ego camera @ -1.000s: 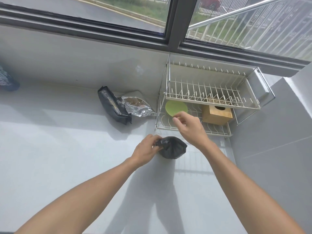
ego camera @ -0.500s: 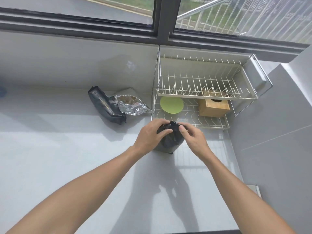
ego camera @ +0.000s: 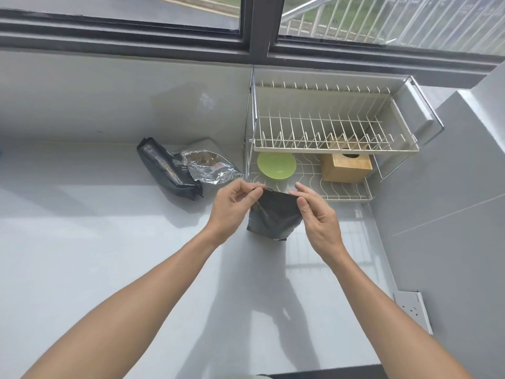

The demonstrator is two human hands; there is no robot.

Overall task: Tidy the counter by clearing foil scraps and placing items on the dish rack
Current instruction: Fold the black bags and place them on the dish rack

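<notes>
A small black pouch (ego camera: 273,214) stands upright on the white counter (ego camera: 95,255) just in front of the dish rack. My left hand (ego camera: 232,206) pinches its top left corner and my right hand (ego camera: 314,212) pinches its top right corner, stretching the top edge flat between them. Behind and to the left lie a long black packet (ego camera: 166,168) and an opened silver foil bag (ego camera: 210,166), touching each other. The two-tier wire dish rack (ego camera: 328,143) stands in the corner; its lower shelf holds a green plate (ego camera: 276,165) and a wooden box (ego camera: 347,165).
A grey wall (ego camera: 442,201) closes the right side, with a white socket (ego camera: 412,310) low on it. A dark window frame (ego camera: 259,47) runs along the back above a white ledge. A dark edge (ego camera: 314,374) shows at the bottom of the view.
Both hands went from cupping the crumpled top of the black pouch to pinching its two corners and pulling them apart, so the top now lies flat. The view shifted slightly.
</notes>
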